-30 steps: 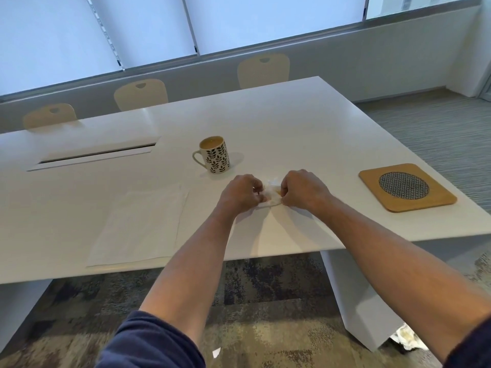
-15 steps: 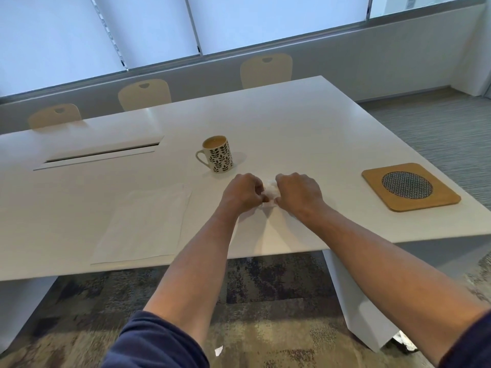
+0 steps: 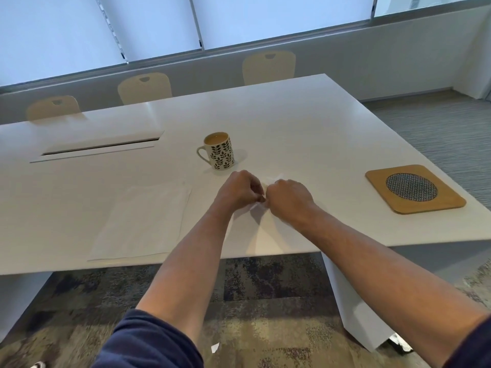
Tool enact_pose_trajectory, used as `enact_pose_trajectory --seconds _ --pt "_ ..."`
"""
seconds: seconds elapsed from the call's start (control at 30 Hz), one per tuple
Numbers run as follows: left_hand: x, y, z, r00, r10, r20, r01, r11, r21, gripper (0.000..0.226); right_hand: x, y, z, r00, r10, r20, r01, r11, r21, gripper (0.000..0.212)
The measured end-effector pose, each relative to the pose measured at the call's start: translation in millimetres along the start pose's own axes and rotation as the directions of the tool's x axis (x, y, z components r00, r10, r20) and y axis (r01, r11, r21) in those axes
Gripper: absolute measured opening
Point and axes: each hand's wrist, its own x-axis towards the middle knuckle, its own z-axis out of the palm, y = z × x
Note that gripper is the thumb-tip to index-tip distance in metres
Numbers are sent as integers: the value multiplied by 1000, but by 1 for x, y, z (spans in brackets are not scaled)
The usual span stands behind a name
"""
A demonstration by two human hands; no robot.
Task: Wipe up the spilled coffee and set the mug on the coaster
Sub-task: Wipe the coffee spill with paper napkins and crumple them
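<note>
A white mug (image 3: 220, 151) with a black leaf pattern stands upright on the white table (image 3: 292, 123), coffee inside, handle to the left. Just in front of it my left hand (image 3: 240, 189) and my right hand (image 3: 288, 199) meet, both closed on a small crumpled white paper towel (image 3: 268, 179); only its edges show between the fingers. The square wooden coaster (image 3: 414, 189) with a round mesh centre lies near the table's right front edge, apart from the mug. No spill shows on the table; my hands hide the patch under them.
Flat white paper sheets (image 3: 143, 221) lie on the table to the left of my hands. A long cable slot (image 3: 98, 148) sits at the back left. Three chairs (image 3: 144, 87) line the far side. A paper scrap (image 3: 215, 347) lies on the carpet below.
My hands have drawn closer together and bunched the paper towel tighter. The mug and coaster have not moved; the view shifted slightly.
</note>
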Motion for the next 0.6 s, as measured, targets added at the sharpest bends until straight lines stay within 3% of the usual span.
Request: enact_pose_trajectory --seconds 0.2,0.5,0.6 --pt "0 2 0 1000 2 -15 -2 1000 14 13 7 2 -2 999 27 37 -29 998 62 26" --pt "13 12 7 998 -5 -67 16 988 157 12 23 4 -17 990 76 115 -91 987 129 14" --pt "20 18 11 998 -6 -69 18 983 184 12 31 14 -15 984 126 126 -149 971 190 22"
